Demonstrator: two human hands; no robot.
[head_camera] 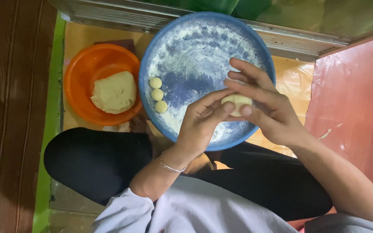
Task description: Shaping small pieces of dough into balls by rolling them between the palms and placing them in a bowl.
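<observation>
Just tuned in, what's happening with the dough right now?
A seated person holds a small piece of dough between the left hand and right hand, above a floured blue tray. Three dough balls sit in a row on the tray's left side. A larger dough lump rests in the orange bowl beside it.

Most of the floured floor of the blue tray [186, 56] lies bare, open from its far rim to its middle. Three dough balls [156, 94] line its left edge, and both hands, the left hand [201, 123] and right hand [262, 103], crowd its near right part. The orange bowl [83, 69] touches its left rim, the big dough lump [115, 92] filling it
</observation>
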